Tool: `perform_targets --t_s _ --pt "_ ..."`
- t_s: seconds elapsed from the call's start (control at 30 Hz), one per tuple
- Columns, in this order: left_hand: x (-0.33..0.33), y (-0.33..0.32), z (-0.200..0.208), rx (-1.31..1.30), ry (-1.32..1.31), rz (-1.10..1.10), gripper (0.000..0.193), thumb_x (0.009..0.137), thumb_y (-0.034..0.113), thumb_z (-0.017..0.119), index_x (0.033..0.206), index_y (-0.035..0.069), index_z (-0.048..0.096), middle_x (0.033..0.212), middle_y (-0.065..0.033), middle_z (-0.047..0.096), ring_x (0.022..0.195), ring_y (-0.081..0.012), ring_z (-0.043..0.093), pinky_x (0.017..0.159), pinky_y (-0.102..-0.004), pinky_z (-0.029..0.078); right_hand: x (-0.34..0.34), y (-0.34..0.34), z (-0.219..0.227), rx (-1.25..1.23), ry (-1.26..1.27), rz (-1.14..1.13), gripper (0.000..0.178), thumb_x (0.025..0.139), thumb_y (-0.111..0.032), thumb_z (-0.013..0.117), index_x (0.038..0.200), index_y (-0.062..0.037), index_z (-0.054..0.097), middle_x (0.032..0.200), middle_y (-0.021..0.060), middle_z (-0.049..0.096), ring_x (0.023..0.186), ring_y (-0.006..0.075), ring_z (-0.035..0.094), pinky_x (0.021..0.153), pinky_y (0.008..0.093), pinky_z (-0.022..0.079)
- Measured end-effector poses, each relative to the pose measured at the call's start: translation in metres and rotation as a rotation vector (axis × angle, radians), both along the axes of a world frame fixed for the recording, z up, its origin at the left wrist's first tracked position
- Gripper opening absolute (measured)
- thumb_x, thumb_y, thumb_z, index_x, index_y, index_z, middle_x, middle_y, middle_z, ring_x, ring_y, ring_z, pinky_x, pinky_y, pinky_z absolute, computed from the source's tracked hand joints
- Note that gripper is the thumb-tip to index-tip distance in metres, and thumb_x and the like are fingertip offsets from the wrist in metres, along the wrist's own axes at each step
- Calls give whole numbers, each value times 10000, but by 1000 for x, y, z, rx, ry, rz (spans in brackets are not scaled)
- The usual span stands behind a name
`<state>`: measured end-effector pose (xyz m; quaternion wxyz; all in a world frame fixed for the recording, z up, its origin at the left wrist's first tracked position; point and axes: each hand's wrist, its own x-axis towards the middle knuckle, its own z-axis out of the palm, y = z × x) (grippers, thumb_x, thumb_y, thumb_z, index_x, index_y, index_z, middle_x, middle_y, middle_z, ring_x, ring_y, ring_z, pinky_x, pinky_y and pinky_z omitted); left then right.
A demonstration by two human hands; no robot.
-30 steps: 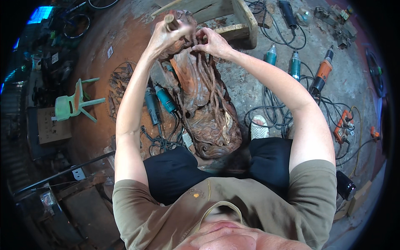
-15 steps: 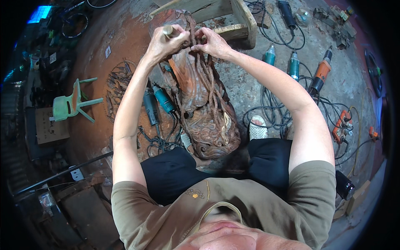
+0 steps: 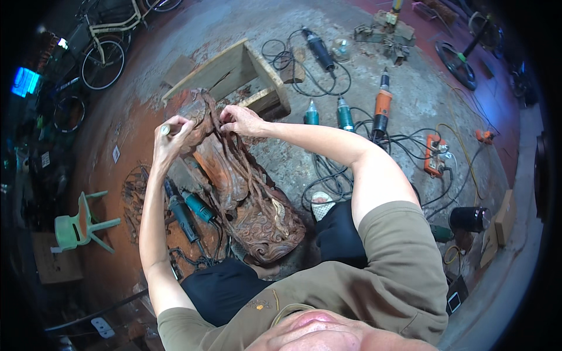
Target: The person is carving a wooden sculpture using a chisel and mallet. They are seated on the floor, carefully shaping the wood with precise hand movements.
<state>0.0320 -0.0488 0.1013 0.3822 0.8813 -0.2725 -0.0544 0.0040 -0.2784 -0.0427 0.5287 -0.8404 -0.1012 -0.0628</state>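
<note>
A long reddish-brown wood carving [image 3: 225,175], with root-like strands and swirling relief at its near end, leans away from me between my legs. Near its far top, my left hand [image 3: 171,143] is closed round a carving tool with a pale round handle [image 3: 165,129]; the working tip is hidden by my fingers and the wood. My right hand [image 3: 243,121] reaches in from the right, its bent fingers and thumb closed against the strands on the carving's upper right side. A pale yellowish patch [image 3: 280,215] shows on the carving's lower right.
Behind the carving sits a wooden trough [image 3: 257,64]. Corded power tools lie on both sides: a teal one [image 3: 198,206] on the left, an orange one [image 3: 383,105] on the right. An orange power strip [image 3: 434,155], a green chair [image 3: 82,225] and loose chisels [image 3: 136,196] surround me.
My view has shifted, so the whole scene sits lower and further left, with more floor behind the trough. Both hands stay at the carving's upper end, the left still holding the tool.
</note>
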Motion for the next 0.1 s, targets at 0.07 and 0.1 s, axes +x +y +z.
perform_targets --t_s 0.07,0.1 --pt "-1 16 7 -6 -28 13 195 947 236 716 895 47 718 719 48 635 690 -22 531 610 -234 396 -8 -13 31 -35 98 103 354 887 -249 750 1190 -100 644 1127 140 703 1059 260 661 917 380 513" --pt "-7 14 14 20 13 30 190 938 255 729 900 69 729 719 35 644 684 -32 534 612 -239 400 -11 -20 44 -21 140 141 359 891 -249 753 1196 -86 654 1152 146 712 1073 266 669 936 358 506"
